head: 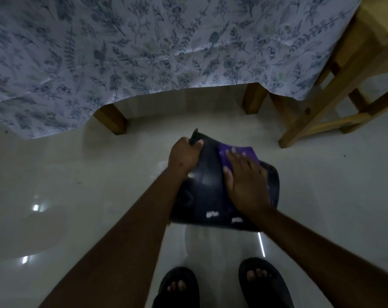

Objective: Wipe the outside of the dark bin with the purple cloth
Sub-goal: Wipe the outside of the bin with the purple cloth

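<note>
Bin [207, 196] lies tipped on the floor [77, 196], its side up for wiping; left hand [184, 155] clamps its rim steady, while right hand [247, 183], flat-open, presses the cloth [239, 153] down.

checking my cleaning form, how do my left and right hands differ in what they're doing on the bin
The left hand is closed in a grip on the far upper edge of the dark bin, while the right hand lies flat with fingers spread. The left hand touches the bin directly; the right hand presses the purple cloth against its side. Both are bare and on the bin.
</note>
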`<state>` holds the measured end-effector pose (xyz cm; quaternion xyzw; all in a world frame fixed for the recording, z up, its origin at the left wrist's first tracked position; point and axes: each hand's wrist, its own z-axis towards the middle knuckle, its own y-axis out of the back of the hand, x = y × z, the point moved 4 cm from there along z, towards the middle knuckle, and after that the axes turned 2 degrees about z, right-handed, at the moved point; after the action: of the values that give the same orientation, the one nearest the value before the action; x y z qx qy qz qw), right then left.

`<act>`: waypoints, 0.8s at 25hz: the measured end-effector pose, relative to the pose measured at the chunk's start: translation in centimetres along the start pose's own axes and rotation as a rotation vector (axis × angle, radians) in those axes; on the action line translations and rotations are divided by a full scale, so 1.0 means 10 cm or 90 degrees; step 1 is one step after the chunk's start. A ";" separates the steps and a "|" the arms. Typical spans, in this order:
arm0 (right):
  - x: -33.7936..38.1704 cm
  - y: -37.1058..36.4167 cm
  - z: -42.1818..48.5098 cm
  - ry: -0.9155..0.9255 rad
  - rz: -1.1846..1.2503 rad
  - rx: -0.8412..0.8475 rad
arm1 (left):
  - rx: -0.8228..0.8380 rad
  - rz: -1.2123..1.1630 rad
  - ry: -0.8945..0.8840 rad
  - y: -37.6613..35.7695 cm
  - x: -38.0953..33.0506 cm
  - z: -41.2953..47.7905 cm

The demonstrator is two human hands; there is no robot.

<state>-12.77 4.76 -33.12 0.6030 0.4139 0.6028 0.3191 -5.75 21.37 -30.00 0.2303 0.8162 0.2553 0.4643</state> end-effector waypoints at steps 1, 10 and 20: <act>-0.09 0.06 0.22 -0.034 -0.002 -0.006 | 0.046 -0.037 -0.041 0.00 0.00 -0.07; 0.09 -0.11 -0.37 0.124 -0.060 0.041 | -0.116 0.090 -0.124 0.15 0.19 -0.24; 0.10 -0.08 0.38 0.037 -0.035 0.032 | -0.088 0.046 -0.054 0.08 0.23 -0.17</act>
<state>-9.17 6.44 -33.63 0.5815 0.4545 0.6005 0.3077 -8.20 23.03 -30.26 0.2378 0.7672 0.3179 0.5037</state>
